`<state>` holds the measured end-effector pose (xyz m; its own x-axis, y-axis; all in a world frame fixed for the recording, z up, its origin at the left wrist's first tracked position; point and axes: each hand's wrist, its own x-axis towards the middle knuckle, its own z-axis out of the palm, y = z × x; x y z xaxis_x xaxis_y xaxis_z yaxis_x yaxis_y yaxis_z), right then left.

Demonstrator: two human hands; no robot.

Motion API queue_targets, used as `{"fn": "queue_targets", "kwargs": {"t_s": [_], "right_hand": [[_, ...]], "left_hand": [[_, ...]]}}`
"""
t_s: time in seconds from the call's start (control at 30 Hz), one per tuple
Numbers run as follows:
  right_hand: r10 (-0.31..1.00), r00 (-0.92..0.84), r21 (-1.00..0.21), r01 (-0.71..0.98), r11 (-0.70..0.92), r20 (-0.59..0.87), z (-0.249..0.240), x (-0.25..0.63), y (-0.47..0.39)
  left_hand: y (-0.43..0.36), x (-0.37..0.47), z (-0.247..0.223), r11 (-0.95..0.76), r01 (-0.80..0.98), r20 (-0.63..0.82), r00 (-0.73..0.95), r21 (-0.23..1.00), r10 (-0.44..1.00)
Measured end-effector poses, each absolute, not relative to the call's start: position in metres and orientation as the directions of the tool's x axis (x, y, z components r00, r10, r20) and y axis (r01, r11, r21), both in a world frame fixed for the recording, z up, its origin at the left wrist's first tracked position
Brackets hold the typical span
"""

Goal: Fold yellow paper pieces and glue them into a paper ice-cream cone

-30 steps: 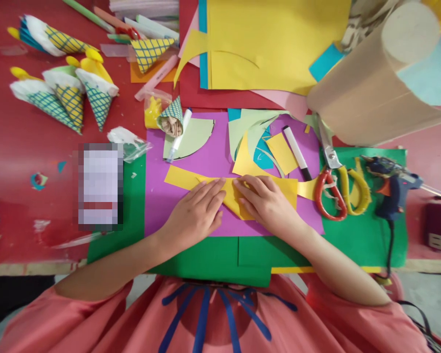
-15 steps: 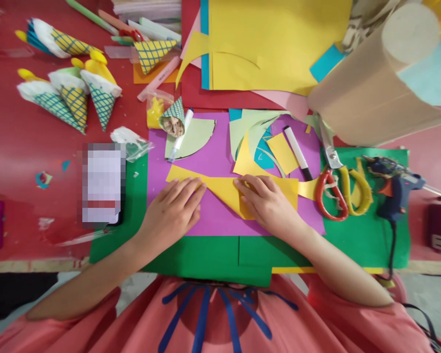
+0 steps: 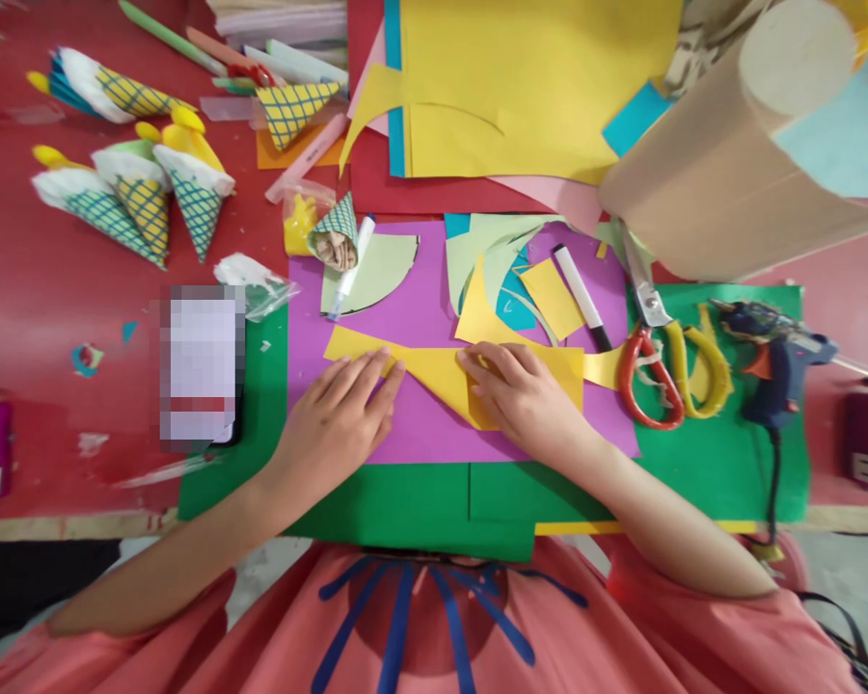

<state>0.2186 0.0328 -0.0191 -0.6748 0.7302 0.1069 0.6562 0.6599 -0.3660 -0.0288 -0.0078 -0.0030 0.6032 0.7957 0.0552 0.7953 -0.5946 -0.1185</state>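
Note:
A yellow paper (image 3: 441, 371), folded over along a slanting edge, lies on the purple sheet (image 3: 420, 445). My left hand (image 3: 343, 405) rests on its left end, fingers stretched out and the thumb side toward the middle. On the paper's right part lies my right hand (image 3: 513, 390), with its fingers bent and pressed on the fold; the fingertips are partly hidden. Beyond the hands are a pale green quarter-circle piece (image 3: 383, 270), a white marker (image 3: 583, 294), a small yellow square (image 3: 554, 299) and yellow and green offcuts.
Scissors (image 3: 651, 337) and a glue gun (image 3: 777, 371) lie right on green sheets (image 3: 420, 511). A phone (image 3: 201, 366) is at the left, small patterned cones (image 3: 199, 212) behind it. Large yellow sheets (image 3: 535, 87) and a big brown cone (image 3: 716, 183) stand at the back.
The view has shifted slightly, so objects sit a little further left. Both hands have kept their places on the yellow paper.

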Motion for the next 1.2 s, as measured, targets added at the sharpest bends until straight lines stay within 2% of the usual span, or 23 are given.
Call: {"fn": "queue_targets", "kwargs": {"t_s": [0.3, 0.47, 0.6, 0.83, 1.2], "right_hand": [[0.708, -0.686, -0.33, 0.637, 0.697, 0.17, -0.024, 0.221, 0.032], [0.707, -0.687, -0.333, 0.635, 0.697, 0.169, -0.023, 0.221, 0.032], [0.715, -0.684, -0.348, 0.641, 0.684, 0.145, -0.022, 0.221, 0.032], [0.719, -0.683, -0.364, 0.641, 0.675, 0.131, -0.023, 0.221, 0.032], [0.725, -0.682, -0.405, 0.638, 0.655, 0.096, -0.024, 0.221, 0.032]], "left_hand": [[-0.012, -0.022, 0.004, -0.636, 0.758, -0.07, 0.634, -0.143, 0.77], [-0.011, -0.017, 0.009, -0.639, 0.768, -0.098, 0.633, -0.042, 0.768], [-0.006, -0.008, 0.015, -0.723, 0.691, -0.084, 0.72, -0.003, 0.689], [-0.008, 0.001, 0.016, -0.734, 0.678, -0.116, 0.727, -0.029, 0.676], [-0.024, 0.003, 0.007, -0.695, 0.718, -0.116, 0.693, 0.029, 0.711]]}}
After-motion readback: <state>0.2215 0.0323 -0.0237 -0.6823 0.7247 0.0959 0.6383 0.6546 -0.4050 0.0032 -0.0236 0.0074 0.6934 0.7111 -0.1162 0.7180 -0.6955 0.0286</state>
